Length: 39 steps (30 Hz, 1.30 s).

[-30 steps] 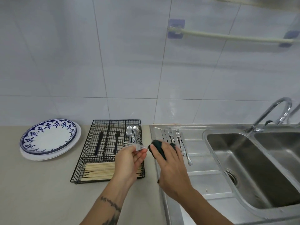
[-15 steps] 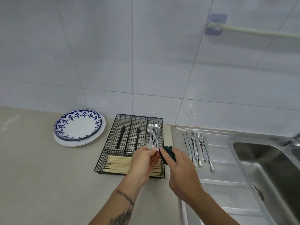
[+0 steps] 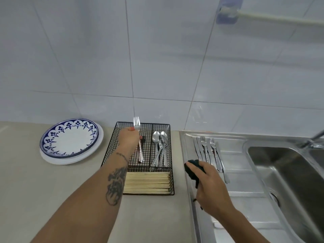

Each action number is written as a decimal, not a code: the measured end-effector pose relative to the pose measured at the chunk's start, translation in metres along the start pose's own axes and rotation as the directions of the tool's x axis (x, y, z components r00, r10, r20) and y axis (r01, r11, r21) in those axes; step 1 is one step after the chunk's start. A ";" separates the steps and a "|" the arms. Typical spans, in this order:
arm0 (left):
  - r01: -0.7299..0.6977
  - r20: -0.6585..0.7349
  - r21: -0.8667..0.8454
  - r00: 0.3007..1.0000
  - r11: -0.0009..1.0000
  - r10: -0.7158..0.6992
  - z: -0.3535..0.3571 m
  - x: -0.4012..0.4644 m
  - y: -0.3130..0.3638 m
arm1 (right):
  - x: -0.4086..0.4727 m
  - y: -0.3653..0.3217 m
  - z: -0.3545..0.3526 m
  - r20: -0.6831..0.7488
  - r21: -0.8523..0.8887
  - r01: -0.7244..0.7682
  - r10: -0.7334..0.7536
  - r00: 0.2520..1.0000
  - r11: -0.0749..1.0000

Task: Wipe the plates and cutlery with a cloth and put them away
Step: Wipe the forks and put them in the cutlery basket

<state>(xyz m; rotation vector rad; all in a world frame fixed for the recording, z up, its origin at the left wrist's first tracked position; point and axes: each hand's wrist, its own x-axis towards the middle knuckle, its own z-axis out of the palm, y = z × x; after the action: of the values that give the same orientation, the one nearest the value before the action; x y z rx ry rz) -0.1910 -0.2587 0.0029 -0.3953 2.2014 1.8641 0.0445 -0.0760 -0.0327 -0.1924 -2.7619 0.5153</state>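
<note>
My left hand [image 3: 128, 138] holds a silver fork [image 3: 137, 124] over the middle compartment of the black wire cutlery tray [image 3: 112, 144], tines pointing away, handle slanting down into the tray. My right hand [image 3: 208, 179] grips a dark green cloth [image 3: 192, 170] above the drainboard's left edge. Several spoons [image 3: 160, 149] lie in the tray's right compartment and a black utensil is partly hidden behind my left hand. Several knives and forks [image 3: 208, 151] lie on the steel drainboard [image 3: 245, 204]. A blue-patterned plate [image 3: 69, 137] sits on a stack of white plates at the left.
Wooden chopsticks [image 3: 147, 182] fill the tray's front compartment. The sink basin [image 3: 289, 172] and tap [image 3: 315, 140] are at the right. A towel rail [image 3: 271, 15] hangs on the tiled wall. Beige counter [image 3: 26, 181] spreads to the left and front.
My left hand has carried the fork away from the cloth to over the tray's middle compartment. My right hand with the cloth has drawn back toward the drainboard. The view has shifted left.
</note>
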 end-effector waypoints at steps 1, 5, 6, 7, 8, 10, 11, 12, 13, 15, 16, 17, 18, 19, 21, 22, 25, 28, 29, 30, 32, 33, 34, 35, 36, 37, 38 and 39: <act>-0.007 0.000 0.065 1.000 0.998 0.007 0.002 0.006 -0.002 | -0.004 0.004 0.000 -0.009 0.018 -0.019 0.019 1.000 1.000; -0.028 0.045 0.352 0.999 0.936 0.013 0.017 0.018 -0.021 | -0.018 0.029 -0.003 -0.046 0.067 -0.135 0.138 0.989 0.989; -0.053 0.066 0.406 0.997 0.912 0.028 0.022 0.017 -0.026 | -0.021 0.037 -0.005 -0.058 0.075 -0.171 0.176 0.983 0.982; -0.076 0.083 0.446 0.996 0.892 0.043 0.027 0.012 -0.029 | -0.023 0.045 -0.008 -0.069 0.081 -0.210 0.216 0.974 0.974; -0.101 0.092 0.464 0.994 0.880 0.065 0.031 0.007 -0.031 | -0.025 0.053 -0.011 -0.077 0.087 -0.252 0.259 0.963 0.964; -0.150 0.090 0.490 0.989 0.859 0.121 0.038 -0.004 -0.031 | -0.028 0.063 -0.015 -0.087 0.099 -0.328 0.336 0.938 0.940; -0.188 0.086 0.506 0.982 0.842 0.168 0.042 -0.007 -0.031 | -0.029 0.068 -0.016 -0.094 0.108 -0.352 0.362 0.927 0.930; -0.244 0.104 0.529 0.969 0.813 0.223 0.048 -0.010 -0.031 | -0.030 0.072 -0.017 -0.100 0.121 -0.367 0.379 0.920 0.923; -0.307 0.136 0.542 0.951 0.782 0.279 0.055 -0.016 -0.029 | -0.030 0.075 -0.017 -0.099 0.134 -0.379 0.393 0.914 0.915; -0.443 0.231 0.538 0.896 0.717 0.380 0.072 -0.028 -0.028 | -0.029 0.082 -0.016 -0.093 0.161 -0.411 0.428 0.899 0.898; -0.504 0.288 0.528 0.863 0.683 0.414 0.084 -0.036 -0.029 | -0.030 0.084 -0.015 -0.092 0.177 -0.424 0.444 0.891 0.888; -0.563 0.357 0.515 0.826 0.646 0.436 0.097 -0.043 -0.030 | -0.030 0.087 -0.014 -0.093 0.196 -0.435 0.458 0.884 0.879; -0.611 0.430 0.500 0.790 0.613 0.437 0.111 -0.048 -0.034 | -0.030 0.089 -0.014 -0.094 0.212 -0.441 0.468 0.879 0.872; -0.640 0.495 0.489 0.763 0.593 0.416 0.126 -0.053 -0.037 | -0.031 0.091 -0.013 -0.094 0.221 -0.443 0.471 0.877 0.869; -0.660 0.579 0.483 0.734 0.575 0.356 0.156 -0.060 -0.045 | -0.033 0.094 -0.011 -0.097 0.231 -0.437 0.468 0.879 0.869; -0.661 0.599 0.489 0.729 0.570 0.331 0.170 -0.062 -0.049 | -0.035 0.096 -0.010 -0.101 0.238 -0.432 0.464 0.880 0.870; -0.638 0.609 0.528 0.744 0.560 0.274 0.205 -0.064 -0.062 | -0.039 0.101 -0.009 -0.117 0.250 -0.412 0.450 0.885 0.876; -0.559 0.554 0.590 0.805 0.583 0.211 0.232 -0.063 -0.073 | -0.042 0.110 -0.009 -0.098 0.255 -0.431 0.467 0.879 0.866; -0.537 0.534 0.617 0.822 0.575 0.195 0.240 -0.062 -0.075 | -0.042 0.113 -0.009 -0.093 0.264 -0.437 0.474 0.876 0.860; -0.528 0.516 0.645 0.834 0.552 0.196 0.246 -0.061 -0.077 | -0.042 0.116 -0.009 -0.091 0.280 -0.444 0.484 0.870 0.851; -0.523 0.484 0.710 0.849 0.471 0.213 0.256 -0.059 -0.081 | -0.042 0.121 -0.009 -0.086 0.320 -0.464 0.513 0.854 0.826; -0.520 0.475 0.734 0.853 0.437 0.217 0.260 -0.059 -0.082 | -0.042 0.122 -0.009 -0.080 0.342 -0.474 0.528 0.845 0.811; -0.515 0.468 0.752 0.857 0.412 0.218 0.264 -0.059 -0.083 | -0.041 0.123 -0.009 -0.075 0.362 -0.483 0.541 0.838 0.797; -0.500 0.456 0.769 0.865 0.398 0.207 0.267 -0.060 -0.082 | -0.041 0.123 -0.008 -0.072 0.380 -0.486 0.549 0.833 0.787; -0.482 0.442 0.781 0.876 0.398 0.194 0.270 -0.060 -0.082 | -0.041 0.123 -0.007 -0.070 0.397 -0.487 0.554 0.829 0.778; -0.454 0.421 0.787 0.890 0.418 0.175 0.272 -0.061 -0.079 | -0.040 0.123 -0.007 -0.065 0.416 -0.487 0.559 0.826 0.768; -0.420 0.397 0.788 0.905 0.449 0.150 0.274 -0.059 -0.077 | -0.040 0.123 -0.007 -0.058 0.433 -0.490 0.566 0.822 0.756; -0.380 0.374 0.785 0.920 0.489 0.115 0.274 -0.059 -0.073 | -0.039 0.123 -0.006 -0.049 0.446 -0.496 0.573 0.818 0.745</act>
<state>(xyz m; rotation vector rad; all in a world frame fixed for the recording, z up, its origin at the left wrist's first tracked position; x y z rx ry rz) -0.1103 0.0035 -0.0900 0.3888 2.6986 0.6046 0.0922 0.0324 -0.0840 -0.9029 -2.3104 1.1528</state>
